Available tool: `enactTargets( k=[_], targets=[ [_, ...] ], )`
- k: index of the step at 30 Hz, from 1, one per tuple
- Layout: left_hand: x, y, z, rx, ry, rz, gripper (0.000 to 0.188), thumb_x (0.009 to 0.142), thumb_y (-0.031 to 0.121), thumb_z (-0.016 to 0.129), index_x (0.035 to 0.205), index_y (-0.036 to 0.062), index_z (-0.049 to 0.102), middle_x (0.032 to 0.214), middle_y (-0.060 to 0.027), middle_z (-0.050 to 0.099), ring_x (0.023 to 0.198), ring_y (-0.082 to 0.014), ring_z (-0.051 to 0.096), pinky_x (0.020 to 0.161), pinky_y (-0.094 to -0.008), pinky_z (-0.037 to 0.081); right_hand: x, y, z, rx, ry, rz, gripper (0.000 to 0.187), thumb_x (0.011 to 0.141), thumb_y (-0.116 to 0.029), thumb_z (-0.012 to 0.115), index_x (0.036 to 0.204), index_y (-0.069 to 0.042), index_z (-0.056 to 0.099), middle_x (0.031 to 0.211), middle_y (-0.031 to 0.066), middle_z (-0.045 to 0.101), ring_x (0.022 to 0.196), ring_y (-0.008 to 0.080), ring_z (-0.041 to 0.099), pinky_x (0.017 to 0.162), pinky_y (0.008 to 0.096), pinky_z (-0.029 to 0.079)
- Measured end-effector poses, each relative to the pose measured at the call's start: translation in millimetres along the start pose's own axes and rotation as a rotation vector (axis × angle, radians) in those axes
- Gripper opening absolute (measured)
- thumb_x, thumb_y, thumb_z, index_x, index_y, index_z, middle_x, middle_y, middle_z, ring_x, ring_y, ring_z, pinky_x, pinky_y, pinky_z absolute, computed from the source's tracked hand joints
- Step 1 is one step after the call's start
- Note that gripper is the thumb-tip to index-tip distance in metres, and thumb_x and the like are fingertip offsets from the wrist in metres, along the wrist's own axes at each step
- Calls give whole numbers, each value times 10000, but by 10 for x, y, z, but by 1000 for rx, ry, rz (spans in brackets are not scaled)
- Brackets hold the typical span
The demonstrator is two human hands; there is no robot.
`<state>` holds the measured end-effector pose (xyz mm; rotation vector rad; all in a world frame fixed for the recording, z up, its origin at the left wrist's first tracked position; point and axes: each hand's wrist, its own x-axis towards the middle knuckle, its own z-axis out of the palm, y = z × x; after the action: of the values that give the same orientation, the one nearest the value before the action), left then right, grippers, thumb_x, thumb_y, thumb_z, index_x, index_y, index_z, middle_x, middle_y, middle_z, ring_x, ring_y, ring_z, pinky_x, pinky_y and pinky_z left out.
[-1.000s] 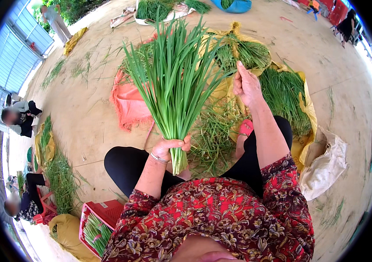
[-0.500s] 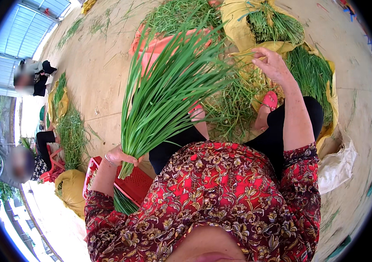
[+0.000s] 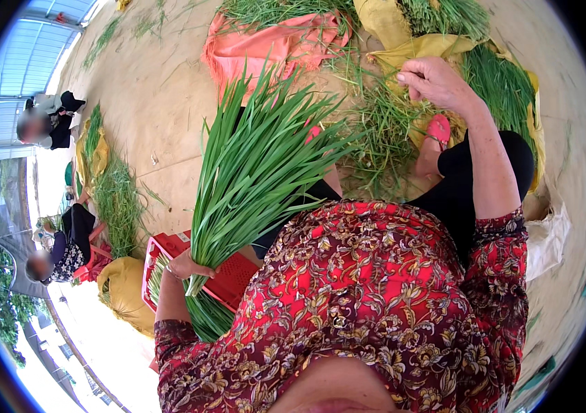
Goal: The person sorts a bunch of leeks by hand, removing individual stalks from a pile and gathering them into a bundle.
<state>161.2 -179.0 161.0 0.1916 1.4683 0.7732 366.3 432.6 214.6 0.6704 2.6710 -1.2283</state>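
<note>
Leaf bunch (image 3: 258,175) | long, green | fanned out | pale stem ends (image 3: 198,283)

"Is it bright?"
"Yes, like daytime. The ground (image 3: 110,354) at the lower left is so bright it looks white."
"Does anything look bent?"
"Things curve near the round edge, and the corners are black. The green leaves (image 3: 255,168) look clear."

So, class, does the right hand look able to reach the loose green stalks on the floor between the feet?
Probably yes: the right hand seems empty and hovers near the loose green stalks, and nothing visible blocks its way down to them.
</note>
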Motion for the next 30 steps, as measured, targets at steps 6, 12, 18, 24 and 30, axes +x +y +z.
enactTargets(
  k=[6,12,18,24,30],
  targets=[
    [51,155,-22,51,9,1,435,648,-52,797,1041,29,629,850,-58,667,812,-178,643,765,-336,524,23,-246,110,171,-56,-219,208,924,-221,571,874,-28,628,696,16,630,625,93,590,582,266,480],
    [62,-60,-139,51,35,-42,480,647,-72,789,1088,6,615,905,-87,691,829,-193,664,773,-346,539,-343,-768,479,272,-599,-195,195,919,-183,578,885,-21,681,638,19,626,581,87,580,572,247,466],
    [112,2,-126,72,13,-45,482,639,-52,798,1081,16,619,908,-77,682,833,-188,651,772,-339,530,-325,-396,1405,4,-572,-444,267,886,-246,585,910,11,656,751,128,663,730,274,641,678,399,492],
    [90,90,-76,40,63,-51,506,637,-50,799,1100,24,610,900,-70,671,818,-185,642,756,-337,520,-217,-333,1924,145,-507,-400,464,828,-393,689,1073,-1,640,740,107,651,725,272,623,652,403,471],
    [153,-30,-161,43,15,-8,486,645,-37,803,1089,27,615,879,-64,671,797,-172,639,736,-334,519,-115,-355,2131,149,-307,-500,367,792,-376,729,971,-59,679,696,95,648,675,254,632,611,388,467]
  ],
)
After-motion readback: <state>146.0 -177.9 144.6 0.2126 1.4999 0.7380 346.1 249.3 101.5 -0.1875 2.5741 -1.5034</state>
